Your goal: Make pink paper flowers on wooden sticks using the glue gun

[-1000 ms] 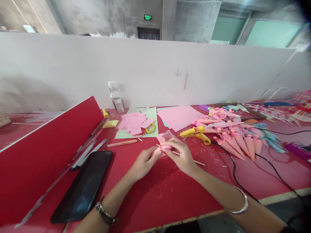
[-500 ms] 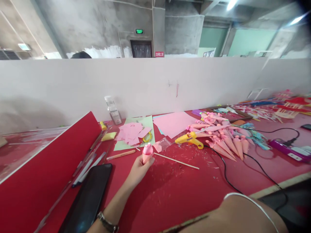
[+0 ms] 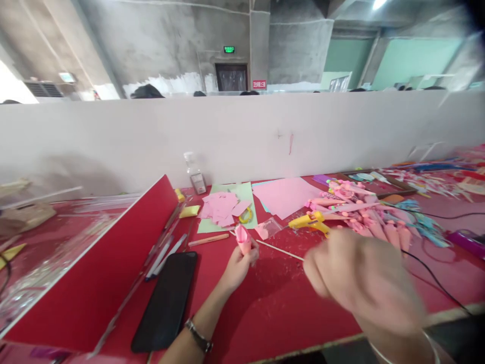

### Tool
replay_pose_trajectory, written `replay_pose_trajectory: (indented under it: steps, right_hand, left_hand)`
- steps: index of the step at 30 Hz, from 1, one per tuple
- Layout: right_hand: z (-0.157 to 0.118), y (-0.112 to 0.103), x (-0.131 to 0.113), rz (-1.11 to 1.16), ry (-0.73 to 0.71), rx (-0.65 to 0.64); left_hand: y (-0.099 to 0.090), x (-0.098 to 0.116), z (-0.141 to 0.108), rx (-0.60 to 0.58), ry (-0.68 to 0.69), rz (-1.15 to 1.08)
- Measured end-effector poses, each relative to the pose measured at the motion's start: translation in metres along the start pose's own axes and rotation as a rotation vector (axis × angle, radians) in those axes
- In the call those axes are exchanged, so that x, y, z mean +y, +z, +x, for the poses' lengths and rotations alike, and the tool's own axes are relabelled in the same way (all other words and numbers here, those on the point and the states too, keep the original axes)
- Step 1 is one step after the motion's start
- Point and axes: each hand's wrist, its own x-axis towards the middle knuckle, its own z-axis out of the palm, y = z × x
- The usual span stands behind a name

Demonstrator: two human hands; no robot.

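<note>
My left hand [image 3: 239,265] is closed round a small pink paper cone [image 3: 243,241], held upright with its open end on top. A thin pale stick [image 3: 280,249] lies on the red table just right of that hand. My right hand [image 3: 364,278] is large and smeared by motion at the lower right, its fingers looking curled; what it holds, if anything, I cannot make out. Behind it lies a yellow glue gun [image 3: 308,221]. A heap of finished-looking pink cones [image 3: 373,222] spreads to the right of the glue gun.
Pink paper pieces [image 3: 222,207] lie on a green sheet [image 3: 206,226], beside larger pink sheets [image 3: 284,194]. A black phone [image 3: 166,303] and pens [image 3: 161,255] lie left, near a red upright board [image 3: 102,268]. A clear bottle [image 3: 197,179] stands by the white partition [image 3: 235,131].
My right hand has come up into view at the lower right. My left hand still holds the cone, its open end now tipped more toward me. The view has shifted left.
</note>
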Motion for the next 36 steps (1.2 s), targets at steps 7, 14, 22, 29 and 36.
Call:
replay_pose_trajectory:
  steps: [7,14,22,29,36]
  right_hand:
    - [0.028,0.037,0.060,-0.221,0.063,-0.261]
    - [0.022,0.039,0.081,-0.168,0.076,-0.455]
    - [0.015,0.045,0.089,-0.181,0.059,-0.230]
    - [0.005,0.055,0.098,-0.346,0.071,-0.033]
    - [0.001,0.061,0.105,-0.380,0.107,-0.205]
  left_hand:
    - [0.000,0.000,-0.007,-0.046,0.257,0.326]
    - [-0.007,0.000,-0.008,-0.111,0.330,0.518]
    - [-0.006,0.003,-0.006,-0.131,0.235,0.447]
    - [-0.017,-0.002,-0.007,0.166,0.365,0.182]
    - [-0.016,0.009,-0.004,0.381,0.315,0.298]
